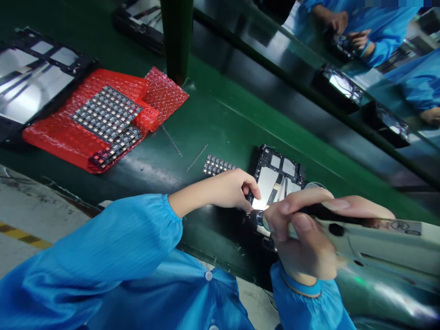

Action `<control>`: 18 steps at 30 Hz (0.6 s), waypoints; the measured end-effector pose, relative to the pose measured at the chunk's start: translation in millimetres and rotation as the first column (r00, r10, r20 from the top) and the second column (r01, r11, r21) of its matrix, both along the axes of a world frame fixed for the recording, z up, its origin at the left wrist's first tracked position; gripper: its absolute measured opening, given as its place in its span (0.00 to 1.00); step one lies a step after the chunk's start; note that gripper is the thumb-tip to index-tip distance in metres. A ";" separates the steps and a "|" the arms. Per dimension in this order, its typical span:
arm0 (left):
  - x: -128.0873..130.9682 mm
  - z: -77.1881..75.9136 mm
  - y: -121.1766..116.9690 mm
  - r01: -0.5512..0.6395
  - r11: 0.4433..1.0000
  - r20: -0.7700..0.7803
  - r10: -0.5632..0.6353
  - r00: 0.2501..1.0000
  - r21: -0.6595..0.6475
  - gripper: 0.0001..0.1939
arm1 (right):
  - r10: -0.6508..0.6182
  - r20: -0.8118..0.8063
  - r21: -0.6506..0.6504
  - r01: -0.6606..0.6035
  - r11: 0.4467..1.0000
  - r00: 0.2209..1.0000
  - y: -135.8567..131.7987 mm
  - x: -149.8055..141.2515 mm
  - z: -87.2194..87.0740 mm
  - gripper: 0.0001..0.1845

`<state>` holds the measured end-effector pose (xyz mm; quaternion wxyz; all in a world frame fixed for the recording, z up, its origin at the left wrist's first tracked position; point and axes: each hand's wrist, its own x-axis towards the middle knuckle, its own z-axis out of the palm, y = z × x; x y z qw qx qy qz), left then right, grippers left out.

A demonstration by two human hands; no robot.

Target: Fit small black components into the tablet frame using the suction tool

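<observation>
A black frame [278, 167] lies flat on a green conveyor belt [220, 110], just ahead of the person's hands. It has rectangular openings along its far side and a bright metal plate in the middle, with dark strips running across the plate.

The left hand [227, 190] is curled over the frame's near left edge, its fingers bent down and gripping the rim. The right hand [302, 233] is clenched around a pale electric screwdriver [371, 240], with the thumb and fingers wrapped near its nose. The screwdriver's dark tip [257, 218] points at the frame's near edge, close to the left fingers. The fingers and tool hide that corner, so I cannot tell whether the tip touches a screw.

A small grid of dark parts [216, 165] sits on the belt beside the frame, and two thin metal rods [196, 158] lie nearby. Farther left, red bubble wrap [68, 133] carries larger grids of the same parts [106, 112], next to a second frame [34, 82]. At top right, a co-worker's hands [343, 27] work at another frame, too glare-streaked to make out.
</observation>
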<state>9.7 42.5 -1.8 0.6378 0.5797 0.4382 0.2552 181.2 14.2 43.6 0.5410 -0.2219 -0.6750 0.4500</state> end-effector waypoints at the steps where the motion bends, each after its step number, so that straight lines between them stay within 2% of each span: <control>1: 0.2 0.0 0.0 0.001 1.000 0.000 -0.001 1.000 -0.004 0.16 | 0.003 0.010 0.006 -0.003 1.000 1.000 1.1 1.6 -0.5 0.23; 4: 0.8 1.0 -0.4 -0.003 1.000 0.007 0.003 1.000 -0.020 0.17 | 0.034 0.031 0.028 -0.035 0.999 0.999 4.0 4.9 -1.3 0.25; 14: 1.4 0.4 -3.2 -0.011 0.999 0.049 0.013 0.999 -0.045 0.16 | 0.003 0.053 0.003 -0.003 1.000 0.999 0.5 1.9 2.5 0.26; 18: 2.8 -1.7 -4.8 -0.019 0.999 0.092 0.022 0.996 -0.038 0.19 | 0.014 0.075 0.071 -0.020 0.997 0.997 2.0 -2.6 1.3 0.28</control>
